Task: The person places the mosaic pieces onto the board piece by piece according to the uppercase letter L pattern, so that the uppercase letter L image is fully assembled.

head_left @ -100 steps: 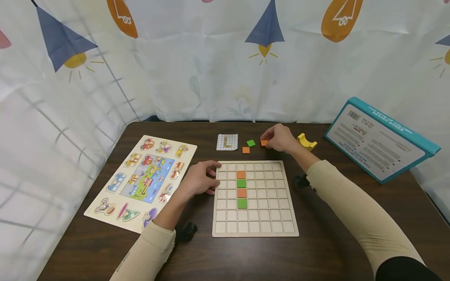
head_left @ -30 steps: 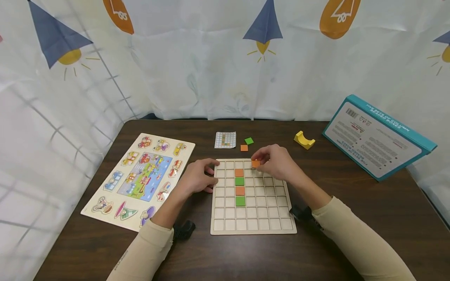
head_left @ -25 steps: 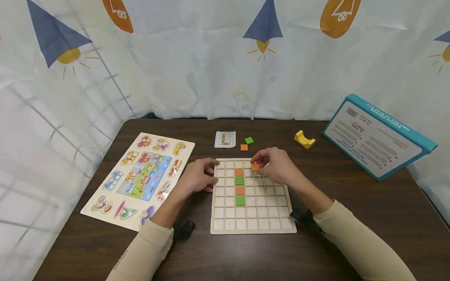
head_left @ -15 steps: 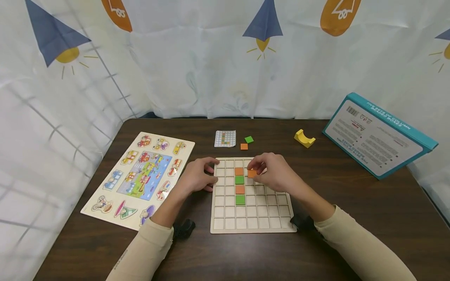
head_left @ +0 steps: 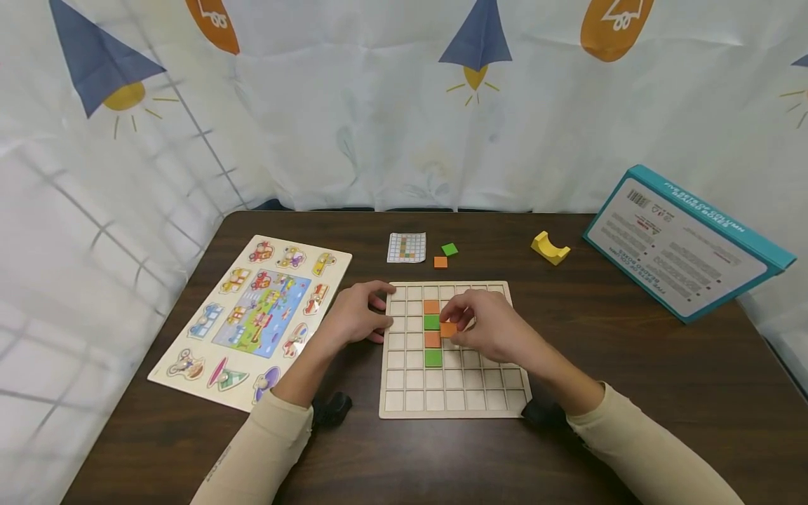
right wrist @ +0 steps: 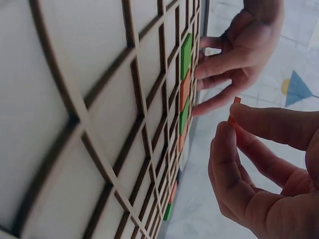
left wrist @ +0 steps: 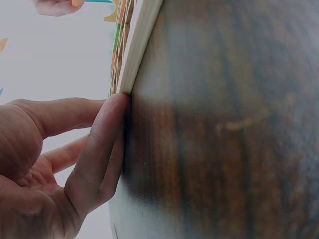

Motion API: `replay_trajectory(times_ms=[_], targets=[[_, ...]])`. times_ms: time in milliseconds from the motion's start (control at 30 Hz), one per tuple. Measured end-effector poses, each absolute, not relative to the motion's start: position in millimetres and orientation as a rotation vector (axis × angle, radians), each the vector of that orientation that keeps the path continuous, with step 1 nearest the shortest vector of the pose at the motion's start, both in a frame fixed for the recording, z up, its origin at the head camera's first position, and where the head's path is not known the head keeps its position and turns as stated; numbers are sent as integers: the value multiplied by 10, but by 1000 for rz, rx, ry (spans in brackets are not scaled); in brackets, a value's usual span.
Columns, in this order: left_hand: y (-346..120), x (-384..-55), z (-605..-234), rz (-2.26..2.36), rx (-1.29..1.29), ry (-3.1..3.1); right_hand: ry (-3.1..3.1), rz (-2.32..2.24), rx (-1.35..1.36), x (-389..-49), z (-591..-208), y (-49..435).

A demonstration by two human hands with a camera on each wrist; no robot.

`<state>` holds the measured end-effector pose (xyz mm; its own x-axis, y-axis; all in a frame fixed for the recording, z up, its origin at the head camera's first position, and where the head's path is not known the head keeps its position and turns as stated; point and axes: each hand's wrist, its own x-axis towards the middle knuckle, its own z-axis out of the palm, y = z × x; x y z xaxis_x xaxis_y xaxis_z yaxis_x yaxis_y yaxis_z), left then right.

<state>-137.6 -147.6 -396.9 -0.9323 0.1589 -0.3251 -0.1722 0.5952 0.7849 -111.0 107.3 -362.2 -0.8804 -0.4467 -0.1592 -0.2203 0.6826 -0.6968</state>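
A wooden grid board (head_left: pixel 454 401) lies on the table. One of its columns holds orange and green square tiles in alternation, from an orange tile (head_left: pixel 431 307) down to a green tile (head_left: pixel 433 358). Just right of that column, my right hand (head_left: pixel 489 326) pinches another orange tile (head_left: pixel 448 330) between thumb and fingers. The right wrist view shows this pinched tile (right wrist: pixel 235 107) raised off the grid. My left hand (head_left: pixel 350 312) touches the board's left edge with its fingertips; in the left wrist view a fingertip (left wrist: pixel 118 102) meets the board's side.
Behind the board lie a printed grid card (head_left: pixel 407 247), a loose green tile (head_left: pixel 449 249) and an orange one (head_left: pixel 440 262). A yellow curved block (head_left: pixel 550 248) sits farther right, near a teal-and-white box (head_left: pixel 682 252). The picture puzzle board (head_left: pixel 252 376) is at left.
The right hand has taken an orange tile from the table behind the board and carried it forward over the grid, beside the tile column. The left hand stays at the board's edge.
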Motion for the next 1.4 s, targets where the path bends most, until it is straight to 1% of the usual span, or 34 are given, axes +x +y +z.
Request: replay_trajectory(times_ms=[967, 1400], targets=[[-1464, -1376, -3941, 1261, -37, 2453, 2497, -1000, -582, -901, -3704, 950], [-1464, -1364, -3934, 1274, -34, 2445, 2438, -965, -674, -837, -3777, 893]])
